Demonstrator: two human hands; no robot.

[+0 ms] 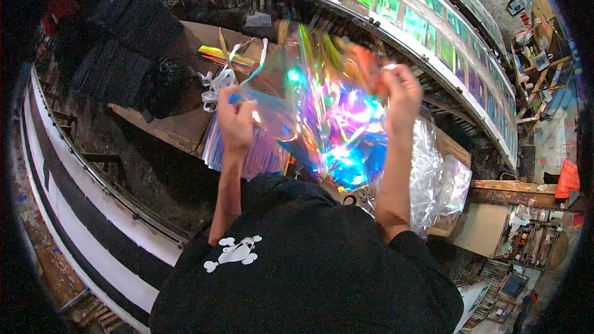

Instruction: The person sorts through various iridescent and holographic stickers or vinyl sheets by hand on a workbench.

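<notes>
A shiny, see-through iridescent film (pixel 337 117) is spread between my two hands, with bright pink, blue and gold glints. My left hand (pixel 236 116) is closed on the film's left edge. At the right, my right hand (pixel 399 89) is raised with its fingers pinched at the film's upper right edge, close to a blurred orange-red patch. Below and beside my left hand lies a stack of iridescent sheets (pixel 238 151). White plastic strips (pixel 216 86) lie just left of that hand. Clear crinkled plastic (pixel 427 176) lies beside my right forearm.
Black stacked material (pixel 111 68) stands on brown cardboard (pixel 185 117) at the left. A long table with green iridescent pieces (pixel 414 25) curves across the top and right. A black-and-white striped table (pixel 93 210) runs along the left. A wooden shelf (pixel 513 188) is at the right.
</notes>
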